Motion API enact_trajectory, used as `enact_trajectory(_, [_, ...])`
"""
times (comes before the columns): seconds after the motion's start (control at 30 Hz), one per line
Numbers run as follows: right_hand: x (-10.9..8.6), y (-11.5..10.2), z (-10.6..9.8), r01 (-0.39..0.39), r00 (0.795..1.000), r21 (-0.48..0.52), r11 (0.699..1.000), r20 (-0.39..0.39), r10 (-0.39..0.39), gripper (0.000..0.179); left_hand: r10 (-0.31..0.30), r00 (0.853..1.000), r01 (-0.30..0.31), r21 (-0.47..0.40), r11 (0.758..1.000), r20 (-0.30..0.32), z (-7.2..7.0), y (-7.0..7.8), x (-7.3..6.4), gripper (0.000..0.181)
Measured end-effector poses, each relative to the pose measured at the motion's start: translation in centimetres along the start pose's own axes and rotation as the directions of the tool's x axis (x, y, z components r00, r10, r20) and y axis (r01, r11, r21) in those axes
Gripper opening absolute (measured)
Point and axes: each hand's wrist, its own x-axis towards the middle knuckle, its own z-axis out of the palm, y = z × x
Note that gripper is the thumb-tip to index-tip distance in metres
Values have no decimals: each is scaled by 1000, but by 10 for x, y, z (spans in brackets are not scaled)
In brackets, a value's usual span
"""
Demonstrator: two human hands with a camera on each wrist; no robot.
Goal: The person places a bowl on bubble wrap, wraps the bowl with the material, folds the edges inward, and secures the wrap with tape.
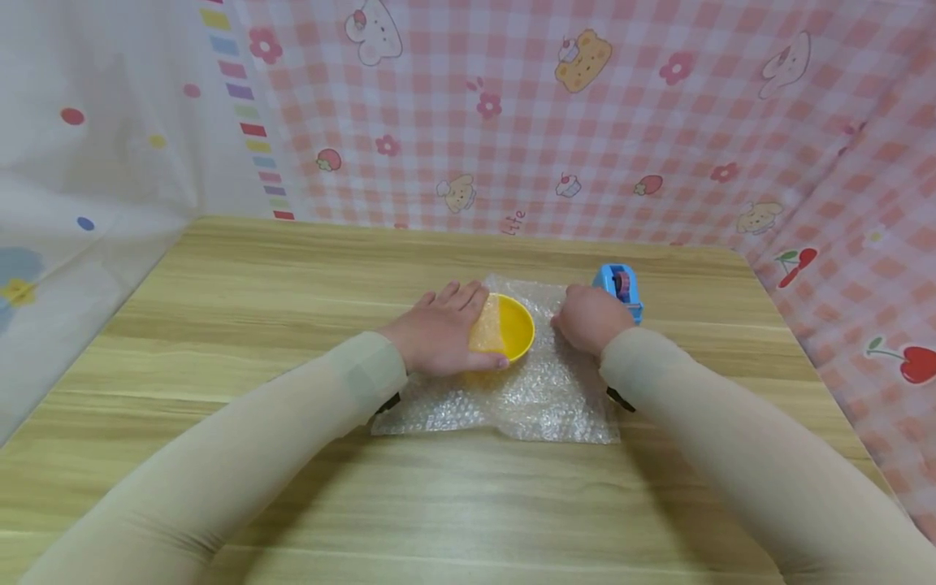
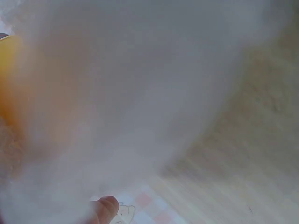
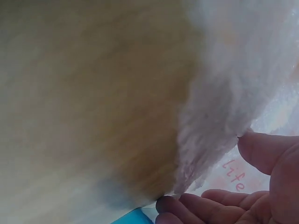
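A round yellow bowl (image 1: 518,329) sits on a sheet of bubble wrap (image 1: 544,398), its left part covered by a folded-over flap. My left hand (image 1: 442,329) presses on that flap with straight, spread fingers, the thumb lying along the bowl's near side. In the left wrist view, blurred bubble wrap (image 2: 140,107) fills most of the picture and one fingertip (image 2: 108,207) shows at the bottom. At the sheet's right side, my right hand (image 1: 592,317) pinches the edge of the wrap (image 3: 210,116) between thumb and fingers, as the right wrist view shows.
A blue tape dispenser (image 1: 616,280) with a roll of tape stands just behind the right hand. The wooden table (image 1: 468,504) runs back to a pink checked curtain (image 1: 439,106), with a white dotted one (image 1: 95,162) at left.
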Motion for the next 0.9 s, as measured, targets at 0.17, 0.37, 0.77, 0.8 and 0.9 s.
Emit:
enact_trajectory(0.17, [3,2,3,20,1000,-33,999,-20,-21,51,0,1000,0,-4,1000,2,-1,0,0,118])
enact_trajectory(0.37, [2,1,4,33,999,-52,998,-26,-35,51,2,1000,-2,-4,1000,6,-1,0,-1,118])
enact_trajectory(0.77, [2,-2,4,60,997,-45,997,-42,-62,41,-1,1000,2,-17,1000,12,-1,0,-1,119])
enact_trajectory(0.8, [2,-2,4,62,997,-43,997,-44,-64,40,-2,1000,2,-18,1000,12,-1,0,-1,119])
enact_trajectory(0.9, [-1,-4,3,82,995,-45,996,-53,-84,33,-1,1000,1,-21,1000,11,-1,0,-1,118])
